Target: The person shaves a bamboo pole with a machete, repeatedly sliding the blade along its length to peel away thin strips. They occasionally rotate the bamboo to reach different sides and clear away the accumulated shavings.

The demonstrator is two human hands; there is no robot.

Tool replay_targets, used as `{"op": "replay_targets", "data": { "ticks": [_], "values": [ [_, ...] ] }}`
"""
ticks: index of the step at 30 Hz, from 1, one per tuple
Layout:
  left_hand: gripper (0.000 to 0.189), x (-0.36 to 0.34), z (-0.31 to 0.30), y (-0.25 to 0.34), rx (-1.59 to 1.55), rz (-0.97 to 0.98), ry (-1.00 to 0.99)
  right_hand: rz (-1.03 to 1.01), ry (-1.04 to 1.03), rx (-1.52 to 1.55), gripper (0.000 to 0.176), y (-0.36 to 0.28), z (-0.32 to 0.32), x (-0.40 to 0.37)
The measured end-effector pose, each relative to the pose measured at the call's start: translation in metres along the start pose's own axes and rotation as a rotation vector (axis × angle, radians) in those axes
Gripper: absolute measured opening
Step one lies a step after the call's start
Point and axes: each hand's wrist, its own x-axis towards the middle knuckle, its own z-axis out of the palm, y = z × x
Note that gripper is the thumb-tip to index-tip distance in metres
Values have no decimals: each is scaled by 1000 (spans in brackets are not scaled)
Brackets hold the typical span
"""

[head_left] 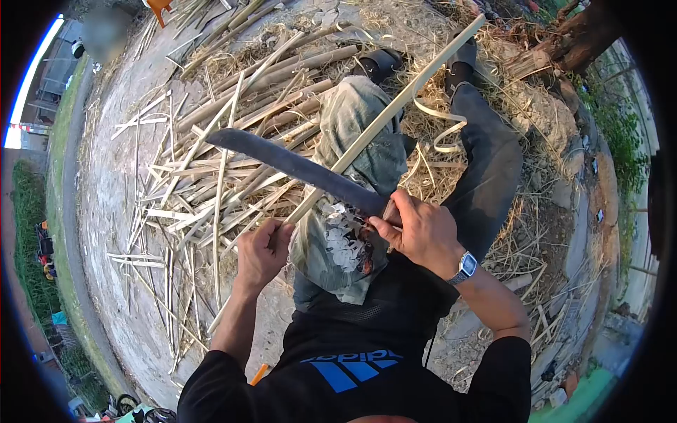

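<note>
My right hand, a watch on its wrist, is closed round the handle of a long dark-bladed machete. The blade points to the upper left and lies across a pale bamboo strip. Pinched in my left hand is the lower part of that strip, which slants up to the right over my lap. A thin curled shaving hangs beside its upper part. Under the strip, a worn grey-green cloth with a printed patch covers one thigh.
Split bamboo strips lie heaped on the concrete to the left, with thicker bamboo poles further up. Shavings litter the ground between my legs. A tree trunk stands at the upper right, and an orange object at the top left.
</note>
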Motion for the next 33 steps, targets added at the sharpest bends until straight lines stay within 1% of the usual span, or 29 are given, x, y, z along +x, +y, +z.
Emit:
{"op": "replay_targets", "data": {
  "ticks": [1, 2, 3, 4, 5, 6, 8, 9, 12, 13, 14, 15, 16, 17, 18, 20, 21, 22, 23, 24, 25, 26, 27, 28, 29, 30, 31, 32, 33],
  "values": [
    [22, -4, -7, -7, 65, -22, -46, -13, 114, -50, 44, 14, -4, 9],
    [25, -11, -12, -19, 89, 13, -18, 36, 202, -48, 45, 32, -14, 23],
    [26, -16, -18, -24, 70, 24, -2, 154, 242, -161, 42, 55, -25, 35],
    [26, -19, -22, -24, 52, 34, 19, 300, 243, -91, 40, 82, -36, 48],
    [25, -18, -26, -13, 106, 88, -23, 272, 242, -105, 41, 82, -39, 55],
    [25, -21, -23, -15, 94, 78, -20, 241, 235, -117, 42, 78, -42, 58],
    [22, -22, -19, -21, 113, -2, -66, 280, 207, 142, 44, 55, -40, 59],
    [21, -22, -20, -17, 94, 8, -57, 163, 246, 130, 47, 46, -31, 54],
    [21, -29, -26, -21, 116, 38, -43, 70, -11, -46, 49, 18, -17, 31],
    [21, -35, -31, -34, 151, 60, -27, -55, 152, -187, 51, 34, -14, 34],
    [21, -44, -34, -44, 156, 90, -46, 71, 151, -159, 52, 57, -21, 46],
    [20, -56, -41, -54, 136, 84, -31, 177, 252, -109, 51, 82, -41, 63],
    [20, -60, -46, -59, 115, 73, -12, 215, 317, -126, 52, 108, -59, 82],
    [18, -64, -46, -51, 153, 35, -42, 230, 343, -113, 56, 119, -60, 90],
    [17, -59, -44, -39, 159, 17, -66, 225, 375, -166, 61, 118, -57, 98],
    [18, -58, -30, -54, 122, 29, -7, 257, 365, -34, 61, 90, -56, 92],
    [18, -54, -28, -55, 116, 40, -1, 211, 310, 25, 61, 74, -52, 84],
    [18, -55, -27, -54, 98, 13, -15, 127, 244, 59, 59, 56, -46, 71],
    [19, -61, -28, -52, 85, -26, -38, 37, 209, 89, 56, 55, -34, 62],
    [19, -60, -29, -54, 102, 19, -5, -54, 175, 120, 54, 57, -24, 56],
    [20, -61, -34, -60, 105, -3, -17, -60, 200, -250, 52, 63, -41, 57],
    [20, -67, -41, -70, 105, -23, -25, 69, 165, -152, 54, 94, -49, 67],
    [22, -75, -44, -85, 66, -42, -25, 232, 306, -223, 59, 118, -69, 85],
    [22, -75, -48, -89, 64, -52, -18, 369, 332, -194, 69, 156, -93, 103],
    [22, -75, -48, -89, 74, -34, -20, 447, 490, -152, 80, 203, -104, 117],
    [23, -78, -48, -87, 83, -26, -17, 766, 458, -10, 84, 222, -121, 124],
    [23, -78, -50, -88, 82, -77, -57, 842, 515, 344, 79, 232, -133, 121],
    [23, -74, -51, -86, 84, -85, -28, 839, 586, 572, 69, 241, -136, 114],
    [23, -71, -51, -85, 78, -59, -48, 814, 603, 694, 62, 234, -138, 107]
  ]
}}
